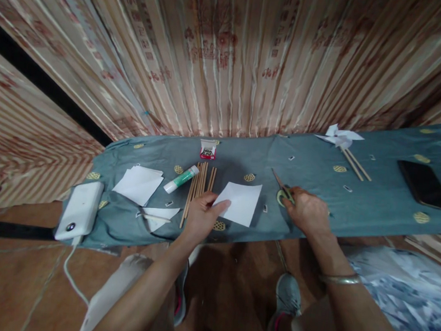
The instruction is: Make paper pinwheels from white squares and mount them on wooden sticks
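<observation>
My left hand (201,215) pinches the left edge of a square sheet of white paper (240,202) over the front of the cloth. To the right, my right hand (309,210) is closed on the green handles of a pair of scissors (282,187), whose blades point away to the upper left. Several thin wooden sticks (200,176) lie just beyond my left hand. Against them rests a green and white glue stick (181,179). Behind the sticks stands a small open red box (208,151) with small items inside that I cannot make out.
A stack of white paper (138,184), paper scraps (160,218) and a white power bank (80,210) with a cable lie left. At right are paper pinwheels (341,137) on sticks and a black phone (427,185). A striped curtain (233,58) hangs behind the cloth-covered table (306,157).
</observation>
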### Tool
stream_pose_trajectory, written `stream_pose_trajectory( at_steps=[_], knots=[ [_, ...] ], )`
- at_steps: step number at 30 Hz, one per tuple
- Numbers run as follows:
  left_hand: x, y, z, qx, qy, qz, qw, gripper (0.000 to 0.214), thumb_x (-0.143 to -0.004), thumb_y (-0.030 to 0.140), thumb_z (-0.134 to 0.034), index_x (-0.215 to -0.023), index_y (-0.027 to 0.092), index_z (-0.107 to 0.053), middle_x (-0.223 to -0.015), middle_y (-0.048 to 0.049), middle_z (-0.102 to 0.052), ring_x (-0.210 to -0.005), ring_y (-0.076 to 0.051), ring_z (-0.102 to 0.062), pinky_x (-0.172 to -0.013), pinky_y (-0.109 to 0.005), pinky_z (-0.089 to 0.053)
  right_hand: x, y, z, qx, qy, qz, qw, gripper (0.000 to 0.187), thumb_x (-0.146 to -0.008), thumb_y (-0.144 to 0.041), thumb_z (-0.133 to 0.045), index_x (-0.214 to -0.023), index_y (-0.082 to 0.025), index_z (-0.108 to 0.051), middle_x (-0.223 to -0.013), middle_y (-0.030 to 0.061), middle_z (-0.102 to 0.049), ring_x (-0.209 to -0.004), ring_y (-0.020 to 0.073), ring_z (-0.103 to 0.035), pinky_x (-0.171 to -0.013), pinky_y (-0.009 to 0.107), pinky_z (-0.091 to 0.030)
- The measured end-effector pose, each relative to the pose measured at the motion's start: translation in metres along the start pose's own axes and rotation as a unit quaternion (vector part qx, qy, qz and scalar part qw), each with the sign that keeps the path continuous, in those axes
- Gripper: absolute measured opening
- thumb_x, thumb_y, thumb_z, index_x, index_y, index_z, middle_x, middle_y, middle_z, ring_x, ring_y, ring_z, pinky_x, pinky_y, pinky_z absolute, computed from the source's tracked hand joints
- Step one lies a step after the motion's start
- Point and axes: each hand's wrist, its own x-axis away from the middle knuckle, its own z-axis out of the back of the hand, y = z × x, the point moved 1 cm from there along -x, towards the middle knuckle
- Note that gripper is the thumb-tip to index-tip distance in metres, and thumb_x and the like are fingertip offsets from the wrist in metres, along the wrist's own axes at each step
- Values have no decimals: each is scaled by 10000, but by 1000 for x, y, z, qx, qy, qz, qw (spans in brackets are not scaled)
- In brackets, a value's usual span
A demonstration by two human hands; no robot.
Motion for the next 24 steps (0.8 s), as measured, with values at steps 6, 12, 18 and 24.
stream_pose_trajectory(
  at_steps=[6,12,18,24],
  knots=[
    [-14,8,4,-30,37,-60,997,201,-718,346,-692,-660,154,-690,-658,11,-598,-617,-124,-515,-580,-238,-396,15,-12,14,-442,-70,-120,886,296,-668,-451,-700,-828,-206,-654,-767,75,-732,-688,247,-687,-545,319,-488],
    [-24,9,7,22,56,-54,997,236,-688,370,-711,-748,142,-727,-736,-27,-682,-689,-164,-588,-700,-297,-494,55,-36,29,-717,-229,-210,624,437,-518,-429,-884,-842,-192,-711,-731,33,-715,-601,127,-616,-515,208,-437],
    [-26,14,3,71,62,7,996,294,-647,382,-718,-815,141,-730,-686,-13,-675,-595,-147,-575,-488,-256,-502,77,-41,28,-745,-320,-177,558,454,-584,-468,-867,-940,-210,-755,-694,20,-683,-578,92,-553,-502,189,-396],
    [-25,19,-1,93,62,26,993,285,-603,367,-738,-768,135,-721,-678,-9,-671,-561,-125,-561,-428,-227,-493,85,-36,22,-712,-351,-130,595,485,-574,-472,-869,-984,-232,-771,-723,39,-713,-614,113,-592,-546,219,-467]
  ],
)
